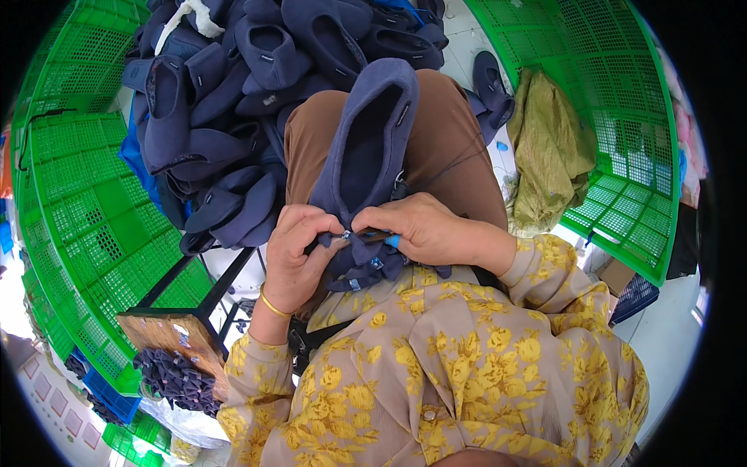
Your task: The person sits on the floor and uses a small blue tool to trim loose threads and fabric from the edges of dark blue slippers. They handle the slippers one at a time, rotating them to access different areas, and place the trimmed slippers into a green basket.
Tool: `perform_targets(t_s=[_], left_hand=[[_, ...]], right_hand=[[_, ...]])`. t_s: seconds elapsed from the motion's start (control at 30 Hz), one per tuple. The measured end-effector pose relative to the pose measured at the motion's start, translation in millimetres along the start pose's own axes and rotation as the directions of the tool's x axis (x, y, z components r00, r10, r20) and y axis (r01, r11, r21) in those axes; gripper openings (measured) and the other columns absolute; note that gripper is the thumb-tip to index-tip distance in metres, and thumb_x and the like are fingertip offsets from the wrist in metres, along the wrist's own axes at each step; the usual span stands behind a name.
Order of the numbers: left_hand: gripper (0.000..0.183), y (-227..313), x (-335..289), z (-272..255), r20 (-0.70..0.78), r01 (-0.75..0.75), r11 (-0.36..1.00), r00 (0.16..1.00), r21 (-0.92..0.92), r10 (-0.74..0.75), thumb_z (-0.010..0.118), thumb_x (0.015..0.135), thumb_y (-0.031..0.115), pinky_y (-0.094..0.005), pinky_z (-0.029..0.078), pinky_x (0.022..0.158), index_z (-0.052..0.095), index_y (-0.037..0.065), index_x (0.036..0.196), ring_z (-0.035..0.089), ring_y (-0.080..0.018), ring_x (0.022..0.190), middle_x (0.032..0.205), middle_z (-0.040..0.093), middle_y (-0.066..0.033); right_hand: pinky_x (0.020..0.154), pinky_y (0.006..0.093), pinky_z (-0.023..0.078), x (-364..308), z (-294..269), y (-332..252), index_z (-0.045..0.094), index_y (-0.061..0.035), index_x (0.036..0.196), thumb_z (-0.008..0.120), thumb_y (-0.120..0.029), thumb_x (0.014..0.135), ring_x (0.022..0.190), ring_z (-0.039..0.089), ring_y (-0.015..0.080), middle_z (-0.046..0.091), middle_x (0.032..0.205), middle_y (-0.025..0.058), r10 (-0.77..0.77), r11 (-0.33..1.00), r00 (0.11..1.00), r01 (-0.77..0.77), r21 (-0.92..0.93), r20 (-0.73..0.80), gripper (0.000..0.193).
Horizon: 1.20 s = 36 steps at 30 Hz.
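A dark blue fabric slipper [367,152] rests across my lap, its opening facing up. At its near end my left hand [294,253] is closed, thumb and forefinger pinching a dark fabric bow with a small shiny ornament [345,234] against the slipper's edge. My right hand [426,227] meets it there, fingers closed round a thin item with a blue end [392,241]; its kind is unclear. More dark bows [372,266] with shiny centres lie just below the hands. A dark thread [455,163] runs over my right thigh.
A heap of dark blue slippers [233,101] lies ahead and left. Green plastic crates [93,187] stand on the left, another green crate [607,86] on the right beside an olive cloth sack [548,140]. A wooden stool [171,335] bearing dark fabric pieces [179,380] is near my left elbow.
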<state>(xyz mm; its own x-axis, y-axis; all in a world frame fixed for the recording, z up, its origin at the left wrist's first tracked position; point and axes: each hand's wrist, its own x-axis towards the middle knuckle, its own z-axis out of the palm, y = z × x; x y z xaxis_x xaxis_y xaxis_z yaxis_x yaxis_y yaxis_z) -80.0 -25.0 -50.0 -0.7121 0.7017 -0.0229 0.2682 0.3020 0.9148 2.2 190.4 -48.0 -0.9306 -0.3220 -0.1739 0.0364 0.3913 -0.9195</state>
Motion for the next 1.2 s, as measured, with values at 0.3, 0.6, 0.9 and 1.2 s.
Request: perform_targets(t_s=[0.3, 0.6, 0.9, 1.2], left_hand=[[0.026, -3, -2, 1, -0.01, -0.009, 1.0, 1.0, -0.011, 0.009, 0.077, 0.067, -0.002, -0.0306, 0.044, 0.071, 0.066, 0.009, 0.087, 0.055, -0.0227, 0.082, 0.086, 0.059, -0.0033], [0.023, -4, -3, -2, 0.023, -0.005, 0.999, 1.0, -0.047, 0.006, 0.077, 0.07, -0.004, -0.0258, 0.044, 0.077, 0.066, 0.004, 0.088, 0.055, -0.0173, 0.085, 0.09, 0.058, -0.0046], [0.024, -1, 0, -2, 0.049, -0.009, 1.0, 0.999, -0.008, 0.009, 0.076, 0.067, -0.005, -0.0276, 0.044, 0.077, 0.066, 0.005, 0.088, 0.055, -0.0187, 0.085, 0.089, 0.059, -0.0046], [0.026, 2, 1, 2, 0.029, -0.05, 0.998, 0.998, 0.044, 0.049, 0.075, 0.065, -0.003, -0.0327, 0.044, 0.075, 0.066, 0.008, 0.087, 0.054, -0.0248, 0.084, 0.087, 0.059, -0.0046]], right_hand=[[0.079, 0.0387, 0.053, -3, -3, 1, 0.058, -0.0091, 0.118, 0.049, 0.015, 0.066, 0.094, 0.067, 0.0352, 0.067, 0.102, 0.0162, -0.019, 0.999, 1.0, 0.018, 0.039, 0.02, 0.058], [0.081, 0.0377, 0.053, -2, -3, 4, 0.059, -0.0113, 0.119, 0.048, 0.015, 0.071, 0.096, 0.067, 0.032, 0.069, 0.103, 0.0141, -0.04, 0.995, 0.999, 0.039, 0.09, 0.007, 0.056], [0.073, 0.0404, 0.052, -2, 3, 0, 0.056, -0.0091, 0.109, 0.049, 0.014, 0.07, 0.087, 0.067, 0.0351, 0.067, 0.09, 0.0143, -0.004, 1.0, 1.0, 0.005, 0.027, -0.03, 0.046], [0.067, 0.0471, 0.048, -2, 9, -2, 0.05, -0.0066, 0.104, 0.051, 0.007, 0.079, 0.08, 0.063, 0.04, 0.063, 0.079, 0.0181, 0.042, 0.999, 0.999, -0.043, -0.025, -0.031, 0.029]])
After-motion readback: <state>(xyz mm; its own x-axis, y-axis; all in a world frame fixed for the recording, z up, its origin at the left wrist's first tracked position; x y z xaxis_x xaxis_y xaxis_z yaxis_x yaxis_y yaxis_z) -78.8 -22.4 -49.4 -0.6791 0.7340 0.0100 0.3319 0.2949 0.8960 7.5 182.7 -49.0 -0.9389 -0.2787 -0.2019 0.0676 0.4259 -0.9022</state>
